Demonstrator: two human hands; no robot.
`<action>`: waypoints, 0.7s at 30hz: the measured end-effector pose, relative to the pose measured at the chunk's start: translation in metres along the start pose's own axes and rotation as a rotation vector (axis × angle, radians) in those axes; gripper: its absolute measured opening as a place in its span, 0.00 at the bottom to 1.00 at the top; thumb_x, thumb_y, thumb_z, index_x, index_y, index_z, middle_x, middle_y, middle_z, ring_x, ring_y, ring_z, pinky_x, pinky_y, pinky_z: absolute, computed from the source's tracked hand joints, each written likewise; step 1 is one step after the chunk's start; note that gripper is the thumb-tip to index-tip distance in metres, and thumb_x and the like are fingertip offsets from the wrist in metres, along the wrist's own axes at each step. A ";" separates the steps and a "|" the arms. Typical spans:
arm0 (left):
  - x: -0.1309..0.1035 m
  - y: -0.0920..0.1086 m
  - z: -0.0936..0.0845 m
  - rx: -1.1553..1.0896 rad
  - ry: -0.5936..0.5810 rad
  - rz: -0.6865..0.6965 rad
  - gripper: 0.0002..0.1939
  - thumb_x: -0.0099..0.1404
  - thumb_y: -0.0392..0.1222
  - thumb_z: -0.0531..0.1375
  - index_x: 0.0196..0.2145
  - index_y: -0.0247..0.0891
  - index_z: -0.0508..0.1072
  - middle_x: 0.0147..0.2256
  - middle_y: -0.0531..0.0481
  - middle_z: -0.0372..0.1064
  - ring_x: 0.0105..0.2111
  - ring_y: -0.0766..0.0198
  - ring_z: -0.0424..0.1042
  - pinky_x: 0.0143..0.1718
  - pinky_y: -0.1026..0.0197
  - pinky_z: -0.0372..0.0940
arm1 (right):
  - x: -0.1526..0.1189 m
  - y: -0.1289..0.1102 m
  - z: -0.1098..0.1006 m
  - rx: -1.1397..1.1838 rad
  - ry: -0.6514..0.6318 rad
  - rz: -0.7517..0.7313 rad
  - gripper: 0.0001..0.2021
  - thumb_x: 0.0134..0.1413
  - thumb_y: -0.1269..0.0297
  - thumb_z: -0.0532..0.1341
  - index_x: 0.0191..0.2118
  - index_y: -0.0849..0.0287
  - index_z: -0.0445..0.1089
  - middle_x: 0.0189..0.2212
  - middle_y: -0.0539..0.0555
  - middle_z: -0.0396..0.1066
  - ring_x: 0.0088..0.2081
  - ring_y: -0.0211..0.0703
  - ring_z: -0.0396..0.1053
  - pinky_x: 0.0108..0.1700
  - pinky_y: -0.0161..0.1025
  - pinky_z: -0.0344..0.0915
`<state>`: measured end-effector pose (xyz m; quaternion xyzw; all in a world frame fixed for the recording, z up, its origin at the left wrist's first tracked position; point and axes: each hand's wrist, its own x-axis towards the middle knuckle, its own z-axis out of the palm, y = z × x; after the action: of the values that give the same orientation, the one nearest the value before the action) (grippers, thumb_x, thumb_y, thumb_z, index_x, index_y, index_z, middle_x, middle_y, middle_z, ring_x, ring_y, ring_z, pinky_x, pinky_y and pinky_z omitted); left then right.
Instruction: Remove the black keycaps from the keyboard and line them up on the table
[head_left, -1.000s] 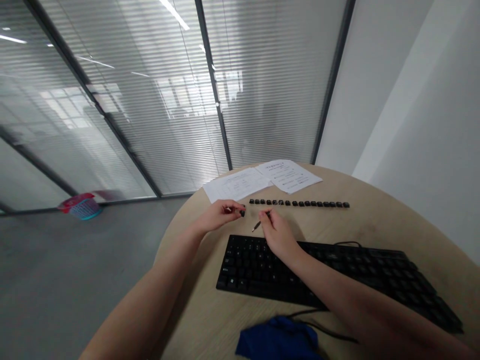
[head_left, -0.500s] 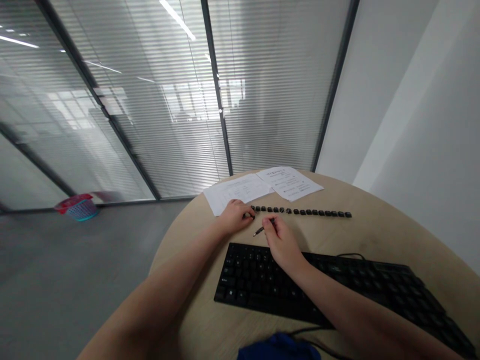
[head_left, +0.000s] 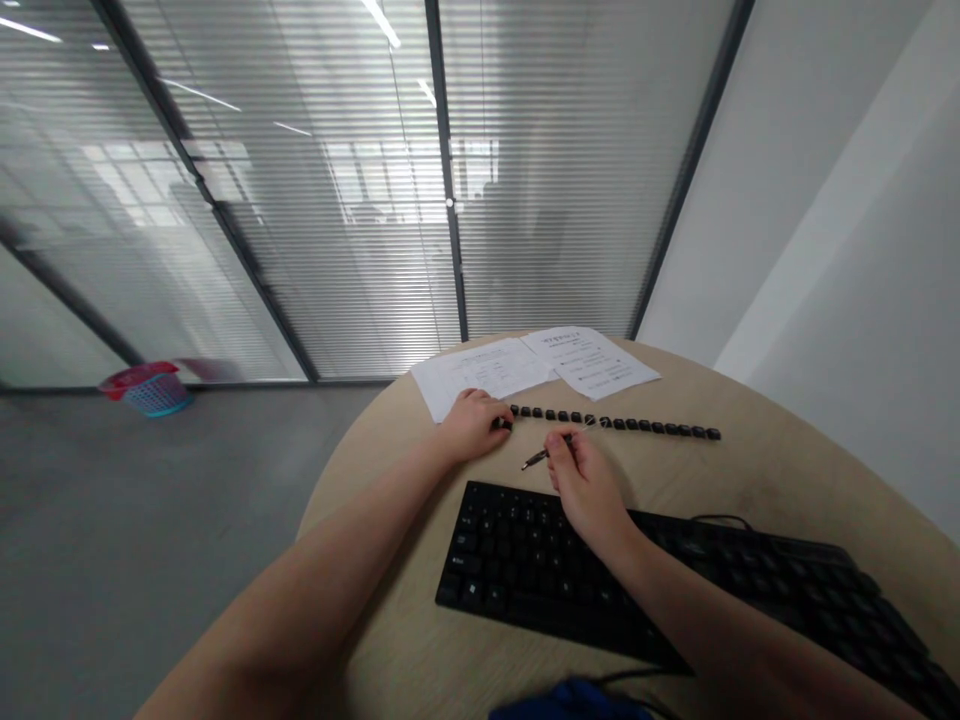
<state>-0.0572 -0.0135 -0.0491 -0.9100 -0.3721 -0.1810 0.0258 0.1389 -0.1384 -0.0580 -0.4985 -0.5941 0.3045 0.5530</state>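
The keycap (head_left: 502, 424) is sitting pinched in the fingers of the left hand (head_left: 472, 425), right at the near-left end of the row of keycaps (head_left: 615, 423) that is stretching across the worktop (head_left: 750, 470). A second ago that hand was hovering short of the row with the cap lifted clear of it; half a second ago it was closing in; now it is pressing down just beside the first cap in the line, so the loose piece is joining the row, though the fingers are hiding whether it is touching its neighbour. The left grip is staying narrow and closed on the cap.

The right hand (head_left: 589, 480) is holding a thin pen-like tool (head_left: 551, 450) in a closed grip, its shaft lying tilted above the worktop between the row and the keyboard (head_left: 645, 580). It has been drifting slightly rightward and is resting over the keyboard's upper edge, near the row but apart from it.

Two sheets of paper (head_left: 536, 365) are lying beyond the row, the left one just beside the left hand. A blue cloth (head_left: 570, 700) is showing at the bottom edge, less of it than before. A small basket (head_left: 146, 388) is standing on the floor, well apart.
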 end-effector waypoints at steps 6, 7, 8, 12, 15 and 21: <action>0.005 0.002 0.004 0.021 0.007 -0.048 0.09 0.63 0.38 0.65 0.41 0.42 0.82 0.38 0.46 0.81 0.43 0.50 0.75 0.52 0.47 0.62 | 0.001 0.000 0.000 0.015 -0.016 0.036 0.24 0.67 0.37 0.53 0.39 0.54 0.68 0.25 0.51 0.68 0.25 0.44 0.66 0.26 0.38 0.61; 0.005 0.002 0.005 0.022 0.008 -0.054 0.09 0.63 0.38 0.65 0.41 0.42 0.82 0.38 0.46 0.81 0.44 0.50 0.75 0.52 0.46 0.62 | 0.001 0.000 0.000 0.020 -0.019 0.041 0.24 0.66 0.37 0.53 0.39 0.55 0.68 0.26 0.51 0.69 0.25 0.44 0.65 0.26 0.38 0.61; 0.006 0.003 0.006 0.021 0.008 -0.057 0.09 0.63 0.38 0.65 0.42 0.43 0.82 0.38 0.46 0.81 0.44 0.50 0.75 0.52 0.46 0.62 | 0.001 0.000 0.000 0.025 -0.022 0.046 0.24 0.66 0.37 0.53 0.39 0.55 0.68 0.26 0.51 0.69 0.25 0.44 0.65 0.26 0.38 0.60; 0.007 0.005 0.005 0.005 0.008 -0.070 0.09 0.62 0.37 0.66 0.42 0.42 0.82 0.40 0.45 0.81 0.45 0.49 0.75 0.53 0.46 0.62 | 0.001 0.001 0.000 0.038 -0.031 0.055 0.24 0.66 0.37 0.53 0.40 0.55 0.68 0.27 0.51 0.69 0.25 0.43 0.65 0.25 0.38 0.60; 0.006 0.006 0.004 -0.014 0.018 -0.072 0.10 0.62 0.37 0.66 0.42 0.41 0.82 0.40 0.44 0.81 0.46 0.48 0.75 0.54 0.45 0.62 | 0.000 0.000 0.000 0.029 -0.032 0.047 0.24 0.66 0.36 0.53 0.40 0.55 0.68 0.26 0.51 0.69 0.25 0.44 0.65 0.25 0.38 0.60; 0.003 0.006 -0.007 -0.080 0.053 -0.088 0.09 0.62 0.35 0.65 0.40 0.42 0.82 0.41 0.44 0.81 0.47 0.48 0.74 0.55 0.44 0.61 | 0.000 -0.001 -0.001 0.023 -0.014 0.021 0.24 0.66 0.36 0.53 0.39 0.55 0.68 0.27 0.51 0.68 0.25 0.43 0.65 0.26 0.37 0.61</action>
<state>-0.0536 -0.0174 -0.0411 -0.8881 -0.4032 -0.2205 -0.0086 0.1396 -0.1393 -0.0572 -0.4965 -0.5890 0.3205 0.5513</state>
